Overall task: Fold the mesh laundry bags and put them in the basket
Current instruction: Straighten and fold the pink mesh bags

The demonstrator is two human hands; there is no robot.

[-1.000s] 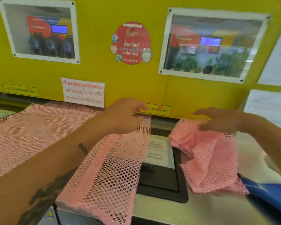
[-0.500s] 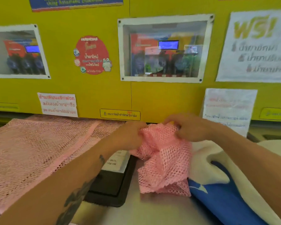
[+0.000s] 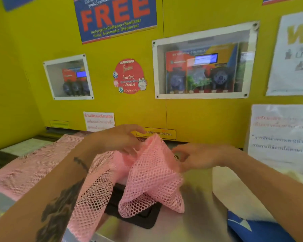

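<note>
A crumpled pink mesh laundry bag [image 3: 152,177] hangs lifted above the steel machine top [image 3: 198,212]. My left hand [image 3: 119,138] pinches its upper left edge. My right hand [image 3: 198,157] grips its right side, fingers curled into the mesh. A second, larger pink mesh bag [image 3: 35,165] lies spread flat to the left, under my left forearm, with its near edge drooping over the front of the machine. No basket is in view.
A black recessed panel [image 3: 138,217] sits in the machine top below the lifted bag. White and blue fabric [image 3: 248,226] lies at the lower right. A yellow wall [image 3: 182,117] with signs and dispenser windows stands close behind.
Both hands took hold of the crumpled bag and raised it off the machine top, moving it left toward the flat bag. The camera tilted upward.
</note>
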